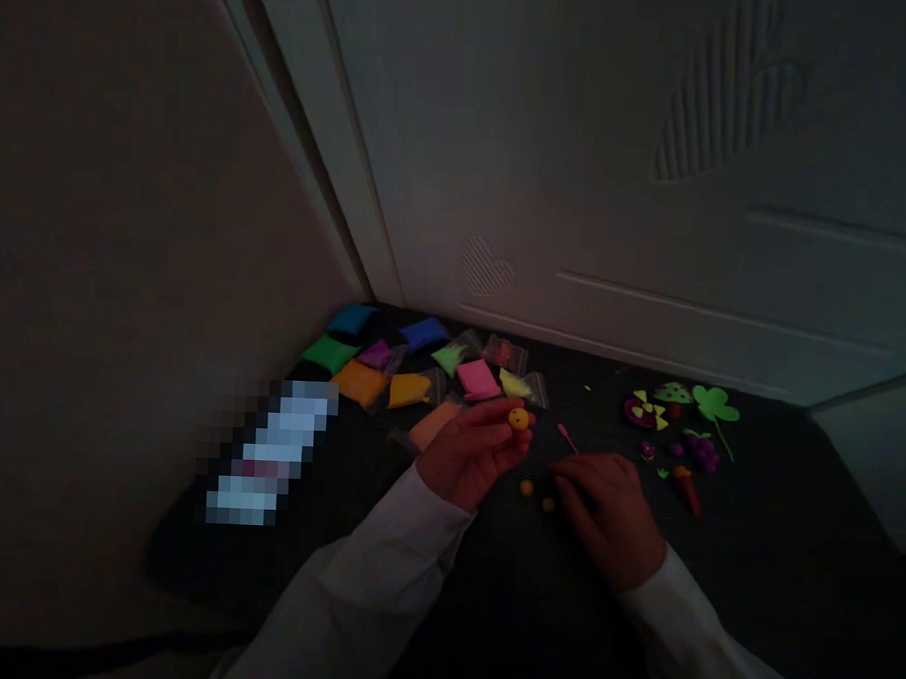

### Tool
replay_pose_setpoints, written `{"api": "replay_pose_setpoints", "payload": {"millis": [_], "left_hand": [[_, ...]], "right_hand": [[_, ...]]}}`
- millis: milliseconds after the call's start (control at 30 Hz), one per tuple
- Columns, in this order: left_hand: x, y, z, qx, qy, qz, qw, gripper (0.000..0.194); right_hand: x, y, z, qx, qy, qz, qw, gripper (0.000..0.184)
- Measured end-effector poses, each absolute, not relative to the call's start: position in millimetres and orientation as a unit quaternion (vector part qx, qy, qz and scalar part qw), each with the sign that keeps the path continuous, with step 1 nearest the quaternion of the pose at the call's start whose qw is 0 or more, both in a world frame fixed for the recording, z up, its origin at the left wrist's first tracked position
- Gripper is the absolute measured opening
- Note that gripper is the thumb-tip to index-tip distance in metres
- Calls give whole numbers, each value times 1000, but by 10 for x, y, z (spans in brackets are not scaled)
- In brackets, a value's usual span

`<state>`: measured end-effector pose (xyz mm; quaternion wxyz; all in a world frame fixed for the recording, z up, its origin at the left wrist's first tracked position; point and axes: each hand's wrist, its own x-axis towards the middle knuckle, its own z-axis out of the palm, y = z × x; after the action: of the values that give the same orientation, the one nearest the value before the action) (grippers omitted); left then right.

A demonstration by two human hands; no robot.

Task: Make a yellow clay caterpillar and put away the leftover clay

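Well, hands (469, 452) apart (left: clay ball (519, 418))

Home interior in dim light: panelled door (551, 154) with embossed heart motifs, adjoining plain wall (126, 265), dark carpet (743, 582) at floor level.

Two hands are in view: one left hand (472, 452) and one right hand (606, 516). The left hand holds one yellow clay ball (519, 418). Two small orange clay balls (526, 488) and one thin pink stick (567, 437) lie on one dark mat (777, 494). Eleven small bags of coloured clay (410, 389) sit in a loose cluster, one of them partly behind the left hand. Six clay models lie to the right: one green clover (715, 403), one green mushroom (674, 394), one round purple-and-yellow piece (645, 410), one bunch of purple grapes (701, 450), one orange carrot (687, 490) and one small purple flower (647, 449). There is one white door (507, 132).
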<state>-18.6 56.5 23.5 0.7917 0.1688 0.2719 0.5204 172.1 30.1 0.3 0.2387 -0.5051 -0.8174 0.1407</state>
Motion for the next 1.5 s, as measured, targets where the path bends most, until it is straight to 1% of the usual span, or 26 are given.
{"api": "replay_pose_setpoints", "payload": {"millis": [100, 200, 267, 333, 467, 667, 800, 933, 1033, 1300, 1500], "left_hand": [[-196, 468, 280, 238, 311, 505, 769, 26], [-245, 340, 310, 349, 396, 477, 703, 25], [-291, 260, 307, 395, 441, 441, 675, 25], [-331, 192, 281, 398, 471, 425, 663, 24], [-359, 98, 205, 355, 505, 453, 643, 24], [-331, 68, 165, 338, 509, 444, 655, 23], [-332, 67, 153, 340, 519, 444, 646, 25], [-318, 36, 136, 341, 500, 453, 655, 24], [-276, -11, 137, 353, 484, 458, 657, 23], [-187, -84, 171, 396, 495, 459, 622, 24], [-169, -89, 205, 410, 473, 462, 628, 28]], "right_hand": [[1770, 288, 41, -522, -813, 142, 216, 20], [1738, 256, 58, -522, -819, 136, 195, 20], [1670, 237, 49, -517, -825, 131, 189, 23], [1593, 226, 27, -511, -831, 123, 179, 27], [1497, 229, -21, -505, -843, 109, 149, 30], [1465, 268, -68, -495, -853, 90, 138, 18], [1478, 243, -25, -483, -850, 122, 173, 15], [1515, 152, 127, -470, -821, 206, 252, 20], [1537, 84, 233, -458, -808, 225, 294, 19], [1577, 26, 307, -471, -786, 242, 319, 19], [1580, -8, 357, -466, -776, 283, 318, 19]]}}
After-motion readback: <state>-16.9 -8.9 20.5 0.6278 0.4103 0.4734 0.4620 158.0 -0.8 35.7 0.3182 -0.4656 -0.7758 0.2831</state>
